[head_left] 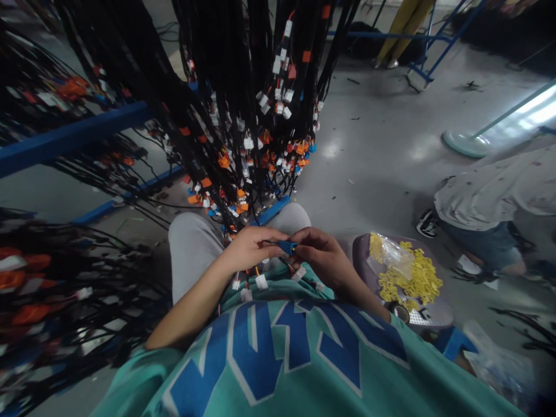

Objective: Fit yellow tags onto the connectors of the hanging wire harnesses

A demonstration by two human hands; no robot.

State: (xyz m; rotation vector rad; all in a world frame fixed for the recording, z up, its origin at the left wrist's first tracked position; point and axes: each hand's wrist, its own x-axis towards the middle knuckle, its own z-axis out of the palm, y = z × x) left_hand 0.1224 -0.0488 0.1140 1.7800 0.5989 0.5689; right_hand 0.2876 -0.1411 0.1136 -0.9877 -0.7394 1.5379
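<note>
Between fingertips (273,251): blue connector (286,247) (boxy, smooth plastic).

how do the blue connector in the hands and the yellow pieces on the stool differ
The blue connector is a single item; the yellow pieces are many, loosely heaped. The blue connector is held up between left hand and right hand, while the yellow pieces lie on the stool. Both are off the floor.

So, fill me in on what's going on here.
The left hand holds a small blue connector, and the right hand is up against its end. White connectors on wires hang just below the hands. Bundles of black cables hang in front, and yellow pieces lie on a rounded, stool-like surface to the right.
</note>
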